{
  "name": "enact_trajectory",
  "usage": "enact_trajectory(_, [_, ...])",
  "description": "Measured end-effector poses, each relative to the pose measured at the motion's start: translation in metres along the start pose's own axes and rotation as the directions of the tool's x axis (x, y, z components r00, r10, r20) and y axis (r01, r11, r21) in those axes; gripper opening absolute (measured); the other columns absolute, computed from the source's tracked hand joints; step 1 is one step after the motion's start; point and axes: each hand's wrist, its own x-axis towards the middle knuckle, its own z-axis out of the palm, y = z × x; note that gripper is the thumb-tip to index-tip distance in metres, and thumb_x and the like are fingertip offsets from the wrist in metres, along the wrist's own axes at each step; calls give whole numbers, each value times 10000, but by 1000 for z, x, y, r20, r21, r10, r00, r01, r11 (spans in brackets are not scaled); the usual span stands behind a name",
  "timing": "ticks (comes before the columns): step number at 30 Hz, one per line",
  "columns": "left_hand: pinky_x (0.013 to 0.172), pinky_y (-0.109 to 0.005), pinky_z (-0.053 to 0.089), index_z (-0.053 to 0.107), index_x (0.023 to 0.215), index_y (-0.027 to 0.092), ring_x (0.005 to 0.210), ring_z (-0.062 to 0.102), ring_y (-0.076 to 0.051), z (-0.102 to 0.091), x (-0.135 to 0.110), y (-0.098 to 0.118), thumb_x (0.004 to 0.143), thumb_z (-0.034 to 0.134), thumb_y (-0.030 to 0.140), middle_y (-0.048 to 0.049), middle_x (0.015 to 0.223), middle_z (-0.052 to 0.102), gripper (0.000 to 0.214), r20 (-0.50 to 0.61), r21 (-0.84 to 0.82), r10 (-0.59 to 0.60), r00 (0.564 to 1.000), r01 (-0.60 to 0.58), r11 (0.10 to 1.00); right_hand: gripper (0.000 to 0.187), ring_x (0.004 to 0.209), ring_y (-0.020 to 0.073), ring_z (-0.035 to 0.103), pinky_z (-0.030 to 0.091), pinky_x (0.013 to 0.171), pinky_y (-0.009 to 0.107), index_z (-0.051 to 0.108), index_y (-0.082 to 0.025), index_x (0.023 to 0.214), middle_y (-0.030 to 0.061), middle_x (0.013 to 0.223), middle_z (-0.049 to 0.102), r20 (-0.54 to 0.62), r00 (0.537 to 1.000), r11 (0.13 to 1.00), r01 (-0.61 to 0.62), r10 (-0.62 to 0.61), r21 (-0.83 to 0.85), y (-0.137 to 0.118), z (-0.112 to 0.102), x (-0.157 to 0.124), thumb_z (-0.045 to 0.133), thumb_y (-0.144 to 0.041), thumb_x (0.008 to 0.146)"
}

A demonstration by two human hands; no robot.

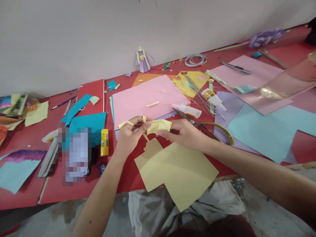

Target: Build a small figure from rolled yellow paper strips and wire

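A small cut piece of pale yellow paper [160,125] is pinched between my two hands above the table edge. My left hand [128,137] grips its left end with the thumb on top, together with a thin yellow rolled-paper piece [125,124] on fine wire. My right hand [184,132] closes on the paper's right end, thumb below and fingers behind. How the rolled piece joins the paper is hidden by my fingers. Below lies a larger sheet of yellow paper [182,171] with notched edges, partly overhanging the table.
Scissors [194,122], a white glue bottle [189,110] and a yellow-labelled bottle [212,98] lie beyond my right hand. Pink sheets [145,95] are stacked behind. A yellow glue stick [104,142] sits left. A paper doll [143,60] leans on the wall.
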Motion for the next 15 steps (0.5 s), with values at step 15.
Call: enact_trajectory(15, [699,-230,535,746,931,218,757,672,-147,4,-2,3,855,672,345,-15,871,745,165,82,164,97,992,-109,980,479,510,72,344,256,491,233,455,-166,552,-50,540,362,33,982,981,183,-186,68,4,-1,0,535,-451,929])
